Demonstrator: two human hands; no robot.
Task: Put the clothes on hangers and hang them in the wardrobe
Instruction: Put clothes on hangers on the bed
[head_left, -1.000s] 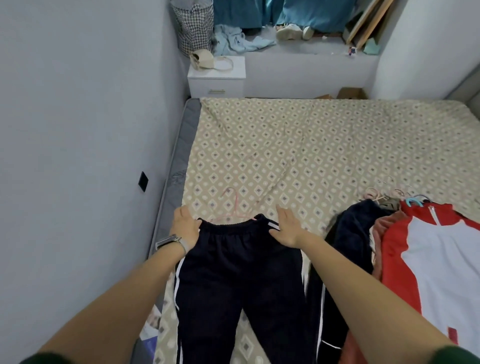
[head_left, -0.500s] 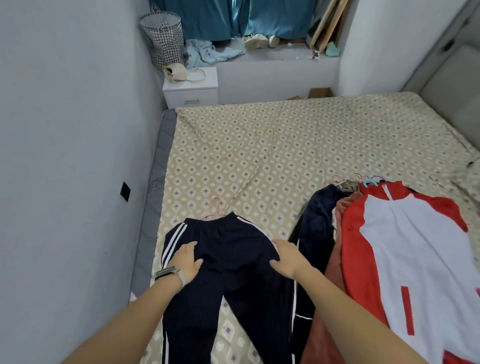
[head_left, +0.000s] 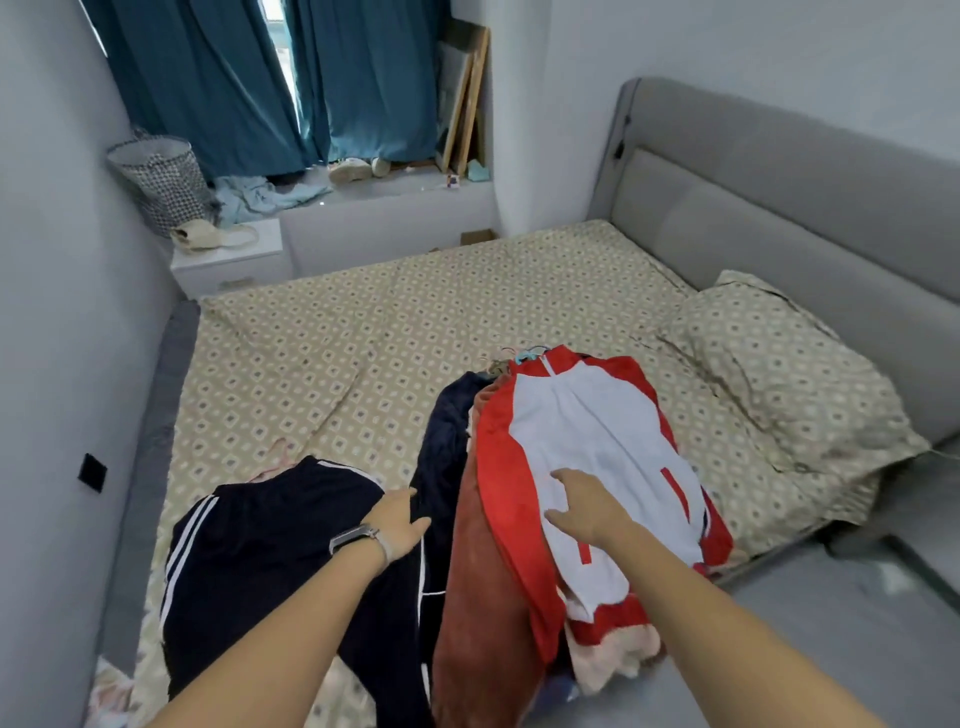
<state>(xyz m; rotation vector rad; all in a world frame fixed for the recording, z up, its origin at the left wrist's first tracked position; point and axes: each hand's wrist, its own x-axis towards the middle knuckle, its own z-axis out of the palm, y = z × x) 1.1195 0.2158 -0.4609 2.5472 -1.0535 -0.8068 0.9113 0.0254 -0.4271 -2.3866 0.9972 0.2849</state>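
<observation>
On the jacket (head_left: 597, 441), right hand (head_left: 584, 506) seemingly rests flat.

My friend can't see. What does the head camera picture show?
Two hands reach over clothes on a patterned bed: the left hand touches dark striped trousers, and the right hand rests on a red and white jacket topping a pile.
</observation>
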